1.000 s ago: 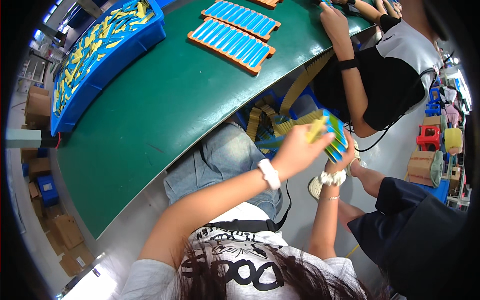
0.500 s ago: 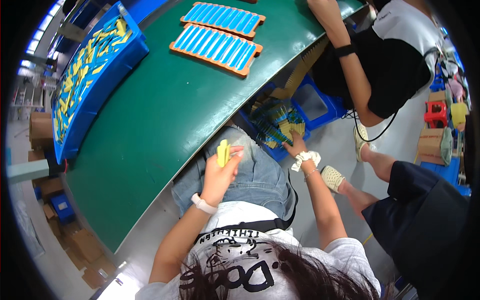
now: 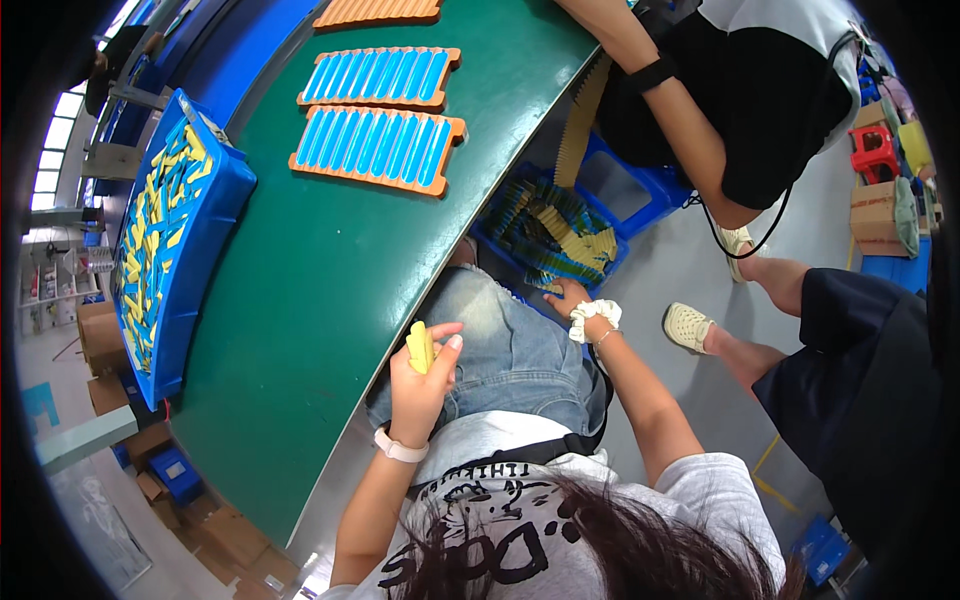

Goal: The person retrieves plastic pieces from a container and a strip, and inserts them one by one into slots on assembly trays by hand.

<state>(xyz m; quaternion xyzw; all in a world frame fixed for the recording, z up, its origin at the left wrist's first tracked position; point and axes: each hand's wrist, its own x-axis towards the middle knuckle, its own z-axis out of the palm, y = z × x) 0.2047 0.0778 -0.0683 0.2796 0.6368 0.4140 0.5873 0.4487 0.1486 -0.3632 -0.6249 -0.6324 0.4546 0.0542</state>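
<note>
My left hand (image 3: 421,388) is curled round a few short yellow pieces (image 3: 420,347) above my lap, its thumb and index finger pointing forward. Down to the right, past the table's edge, my right hand (image 3: 570,298) reaches to the near side of a blue crate (image 3: 621,252). Rows of yellow and blue-green strips (image 3: 575,238) fill that crate. The fingers of this hand look bent together against the nearest strips; what lies between them is hidden.
Two orange trays (image 3: 455,133) with blue filled slots lie on the green table (image 3: 290,290), another orange tray (image 3: 375,12) beyond. A blue bin (image 3: 232,185) of loose yellow and blue pieces stands left. A co-worker's arm (image 3: 690,135) is at the upper right, beside another blue crate (image 3: 640,190).
My view has shifted, so trays and bin sit lower and further left. My right hand has drawn from the strips' right part to the crate's near side. My left hand keeps the yellow pieces.
</note>
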